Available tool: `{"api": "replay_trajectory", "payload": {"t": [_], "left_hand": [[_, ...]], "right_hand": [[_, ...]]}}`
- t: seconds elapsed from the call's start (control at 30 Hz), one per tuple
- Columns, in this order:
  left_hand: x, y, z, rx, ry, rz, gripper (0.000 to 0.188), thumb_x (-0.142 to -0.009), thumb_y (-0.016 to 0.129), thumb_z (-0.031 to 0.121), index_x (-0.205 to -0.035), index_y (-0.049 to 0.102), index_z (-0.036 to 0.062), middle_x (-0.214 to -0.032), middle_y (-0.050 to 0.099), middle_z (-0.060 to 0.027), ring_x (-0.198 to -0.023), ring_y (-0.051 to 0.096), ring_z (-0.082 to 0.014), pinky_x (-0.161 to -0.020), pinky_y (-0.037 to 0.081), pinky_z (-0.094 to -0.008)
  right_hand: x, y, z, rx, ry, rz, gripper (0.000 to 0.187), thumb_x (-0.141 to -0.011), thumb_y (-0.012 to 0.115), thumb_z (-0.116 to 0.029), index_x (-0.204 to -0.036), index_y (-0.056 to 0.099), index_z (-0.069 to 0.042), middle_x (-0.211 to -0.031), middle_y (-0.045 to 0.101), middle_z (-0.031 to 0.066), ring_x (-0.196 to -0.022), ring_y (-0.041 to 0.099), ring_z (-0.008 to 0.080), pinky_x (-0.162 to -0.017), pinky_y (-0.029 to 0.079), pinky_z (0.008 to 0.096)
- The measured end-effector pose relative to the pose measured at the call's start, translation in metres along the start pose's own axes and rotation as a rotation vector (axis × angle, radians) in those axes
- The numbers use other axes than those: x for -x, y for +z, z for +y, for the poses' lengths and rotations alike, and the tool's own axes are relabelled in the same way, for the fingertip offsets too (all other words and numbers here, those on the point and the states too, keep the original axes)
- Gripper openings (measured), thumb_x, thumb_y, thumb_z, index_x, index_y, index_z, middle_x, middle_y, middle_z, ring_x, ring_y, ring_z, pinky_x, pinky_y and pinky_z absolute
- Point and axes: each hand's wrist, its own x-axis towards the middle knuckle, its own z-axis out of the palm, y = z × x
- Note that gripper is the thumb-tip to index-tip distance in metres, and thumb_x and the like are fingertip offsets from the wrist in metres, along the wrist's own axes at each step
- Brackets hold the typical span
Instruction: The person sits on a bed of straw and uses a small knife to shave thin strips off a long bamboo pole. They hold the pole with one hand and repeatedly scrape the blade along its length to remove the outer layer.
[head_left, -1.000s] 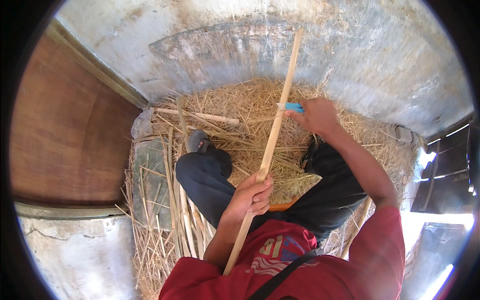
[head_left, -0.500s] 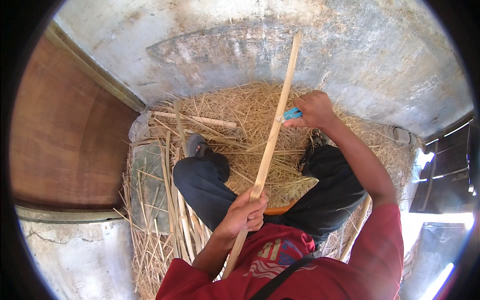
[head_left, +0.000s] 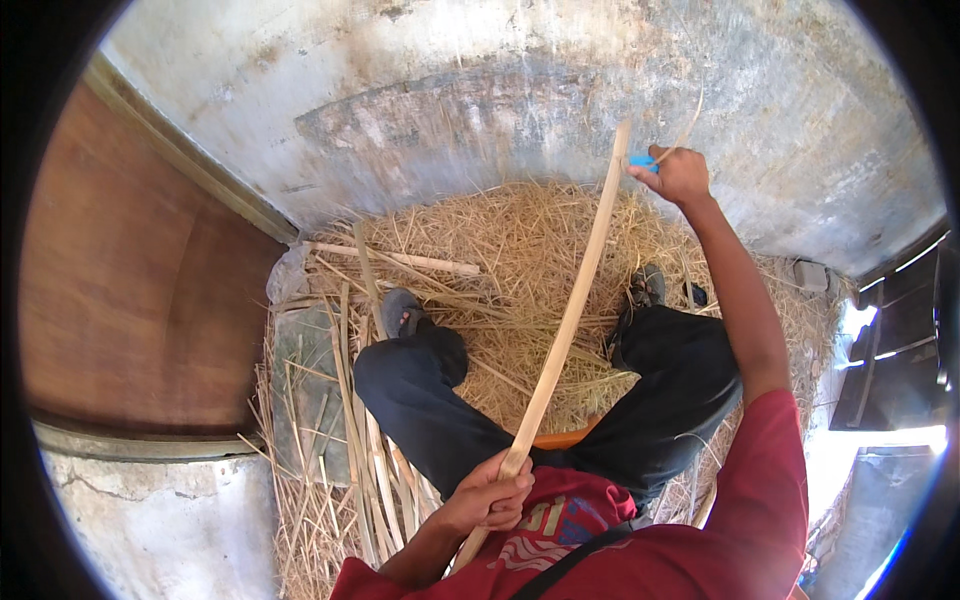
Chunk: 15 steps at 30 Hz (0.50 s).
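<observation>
A long, pale bamboo strip (head_left: pixel 565 345) slants from my lap up and away toward the wall. My left hand (head_left: pixel 487 502) is wrapped round its lower part, close to my shirt. Out near the strip's far end, my right hand (head_left: pixel 684 177) is closed on a blue-handled utility knife (head_left: pixel 644 162). The blade is too small to make out clearly, but the knife's tip meets the strip's right edge just below its end. A thin curled shaving (head_left: pixel 690 122) rises beside my right hand.
Loose straw-like shavings (head_left: pixel 500 240) cover the floor between my feet. More split strips (head_left: pixel 365 450) lie at my left over a grey slab (head_left: pixel 310 380). A stained wall (head_left: pixel 450 110) stands ahead, a brown wooden panel (head_left: pixel 150 270) to the left.
My right hand with the knife has slid up and away along the strip, almost to its far end. A curled shaving now shows there. The strip's far end has dropped lower and shifted right.
</observation>
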Motion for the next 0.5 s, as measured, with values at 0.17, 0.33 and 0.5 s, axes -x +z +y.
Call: {"api": "replay_trajectory", "payload": {"t": [0.17,0.33,0.5], "left_hand": [[0.002,-0.017,-0.013,0.131,-0.045,-0.072,0.010,-0.096,0.050,0.012,-0.102,0.042,0.0104,-0.062,0.035,0.0031,-0.039,0.028,-0.0035,-0.035,0.023,-0.0205],[0.021,-0.020,-0.016,-0.023,-0.056,0.245,0.008,-0.095,0.050,0.012,-0.101,0.045,0.0105,-0.061,0.036,0.0032,-0.038,0.032,-0.0053,-0.035,0.026,-0.0213],[-0.023,-0.028,0.006,-0.025,0.096,0.217,0.003,-0.098,0.046,0.012,-0.098,0.045,0.0096,-0.058,0.033,0.0038,-0.035,0.029,-0.0036,-0.034,0.025,-0.0216]], "right_hand": [[-0.010,0.038,0.053,-0.023,0.674,-0.208,0.076,-0.084,0.036,-0.074,-0.088,0.070,-0.007,-0.087,0.068,0.0203,-0.083,0.068,0.0328,-0.072,0.052,0.0473],[0.035,0.012,0.073,-0.031,0.776,-0.422,0.092,-0.086,0.021,-0.077,-0.105,0.067,0.000,-0.102,0.066,0.0242,-0.098,0.065,0.0369,-0.083,0.050,0.0493],[0.019,-0.019,0.029,-0.273,0.637,-0.597,0.094,-0.083,0.022,-0.082,-0.076,0.065,0.002,-0.082,0.066,0.0209,-0.079,0.064,0.0325,-0.073,0.049,0.0470]]}}
